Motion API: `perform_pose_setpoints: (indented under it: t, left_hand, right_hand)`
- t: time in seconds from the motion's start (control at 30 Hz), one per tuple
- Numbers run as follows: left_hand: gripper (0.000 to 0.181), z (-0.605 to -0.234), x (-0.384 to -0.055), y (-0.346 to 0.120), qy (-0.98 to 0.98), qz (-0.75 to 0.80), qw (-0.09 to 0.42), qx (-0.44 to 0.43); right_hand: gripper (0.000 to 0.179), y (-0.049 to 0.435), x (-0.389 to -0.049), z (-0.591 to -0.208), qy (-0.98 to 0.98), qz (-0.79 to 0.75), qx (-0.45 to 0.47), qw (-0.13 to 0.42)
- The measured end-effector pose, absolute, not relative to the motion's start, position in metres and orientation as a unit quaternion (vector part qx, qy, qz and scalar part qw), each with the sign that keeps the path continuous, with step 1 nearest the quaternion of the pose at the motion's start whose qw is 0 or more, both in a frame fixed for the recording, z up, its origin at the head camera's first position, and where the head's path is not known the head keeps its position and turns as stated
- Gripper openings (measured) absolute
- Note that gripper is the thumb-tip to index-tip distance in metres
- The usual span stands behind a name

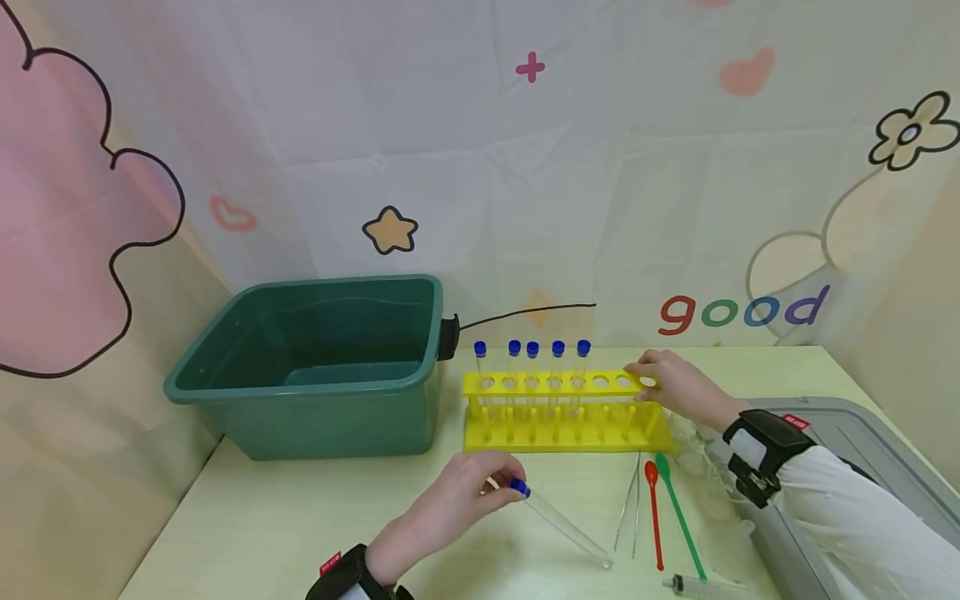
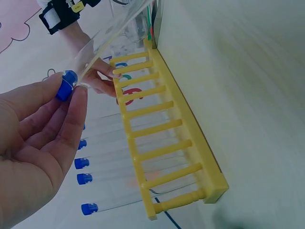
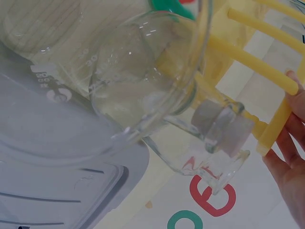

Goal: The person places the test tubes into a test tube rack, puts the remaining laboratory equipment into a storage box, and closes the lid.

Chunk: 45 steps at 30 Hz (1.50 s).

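Note:
My left hand [image 1: 480, 487] pinches the blue cap [image 2: 66, 86] of a clear test tube [image 1: 566, 527] between thumb and fingers. The tube slants down to the right, in front of the yellow test tube rack [image 1: 570, 437]. Nothing shows inside it. At the rack's right end my right hand [image 1: 682, 387] grips the top rail, thumb on the near side and fingers behind. Several blue-capped test tubes [image 1: 558, 348] stand upright in the holes on the left and middle. The holes nearest my right hand hold no tubes.
A green bin [image 1: 337, 421] stands at the left. Right of centre lie tweezers [image 1: 636, 500], a red spoon [image 1: 655, 517], a green spoon [image 1: 682, 517] and a syringe [image 1: 693, 587]. Clear glassware [image 3: 143, 86] sits between the rack and a grey plastic lid or tray [image 1: 813, 410].

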<state>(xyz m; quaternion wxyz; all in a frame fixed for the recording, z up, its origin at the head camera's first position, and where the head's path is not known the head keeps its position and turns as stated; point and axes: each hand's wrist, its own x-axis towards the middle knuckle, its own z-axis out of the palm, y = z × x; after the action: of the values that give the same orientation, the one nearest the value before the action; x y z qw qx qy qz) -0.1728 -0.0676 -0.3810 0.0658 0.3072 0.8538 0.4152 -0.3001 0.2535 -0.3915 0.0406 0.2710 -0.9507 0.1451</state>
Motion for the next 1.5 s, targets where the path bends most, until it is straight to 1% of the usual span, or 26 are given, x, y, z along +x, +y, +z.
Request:
perform_pose_setpoints:
  t: [0.3, 0.4, 0.53, 0.67, 0.8, 1.07, 1.27, 1.5]
  left_hand:
    - [0.011, -0.374, -0.175, -0.062, 0.849, 0.419, 0.043, 0.32]
    - [0.013, -0.369, -0.177, -0.059, 0.842, 0.428, 0.022, 0.328]
    - [0.014, -0.358, -0.181, -0.054, 0.835, 0.427, -0.018, 0.346]
    - [0.023, -0.342, -0.186, -0.044, 0.829, 0.424, -0.057, 0.36]
    - [0.031, -0.325, -0.192, -0.032, 0.825, 0.431, -0.074, 0.357]
    - [0.029, -0.301, -0.208, -0.01, 0.824, 0.415, -0.103, 0.371]
    - [0.024, -0.291, -0.225, 0.002, 0.814, 0.408, -0.123, 0.395]
    - [0.024, -0.281, -0.242, 0.015, 0.826, 0.382, -0.141, 0.391]
  right_hand:
    - [0.038, 0.254, -0.3, -0.394, -0.949, 0.151, 0.271, 0.047]
    - [0.038, 0.256, -0.3, -0.395, -0.949, 0.153, 0.271, 0.048]
    - [0.038, 0.258, -0.3, -0.396, -0.949, 0.147, 0.274, 0.053]
    - [0.038, 0.259, -0.3, -0.397, -0.947, 0.143, 0.28, 0.061]
    - [0.037, 0.26, -0.3, -0.398, -0.947, 0.148, 0.278, 0.06]
    - [0.038, 0.257, -0.299, -0.396, -0.949, 0.151, 0.271, 0.05]
    - [0.038, 0.255, -0.3, -0.394, -0.951, 0.151, 0.266, 0.047]
    - [0.038, 0.255, -0.301, -0.394, -0.949, 0.149, 0.273, 0.052]
